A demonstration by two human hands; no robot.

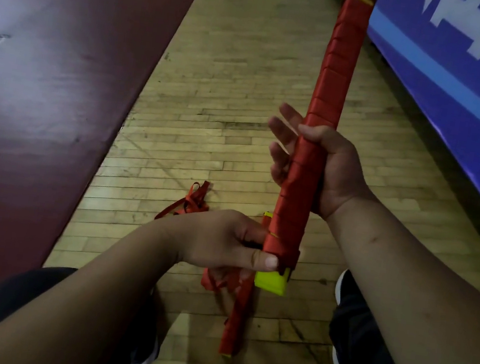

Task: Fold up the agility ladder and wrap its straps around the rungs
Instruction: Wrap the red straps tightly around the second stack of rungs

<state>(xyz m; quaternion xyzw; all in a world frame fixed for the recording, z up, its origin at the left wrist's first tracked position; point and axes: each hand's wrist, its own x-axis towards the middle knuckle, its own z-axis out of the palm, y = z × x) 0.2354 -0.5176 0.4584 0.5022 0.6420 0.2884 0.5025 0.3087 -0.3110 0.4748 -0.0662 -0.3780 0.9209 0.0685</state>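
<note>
Wooden plank floor [231, 87] runs up the middle; a maroon mat [46, 75] along its left edge; a blue white-lettered banner [466, 75] along its right.

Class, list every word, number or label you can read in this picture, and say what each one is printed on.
White lettering on the blue banner: large, but cut off by the frame edge and not readable.
The ladder bundle and the wooden floor: no text visible.

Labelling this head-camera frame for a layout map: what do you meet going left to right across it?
Maroon mat → loose red strap → left hand → wrapped ladder bundle → blue banner.
</note>
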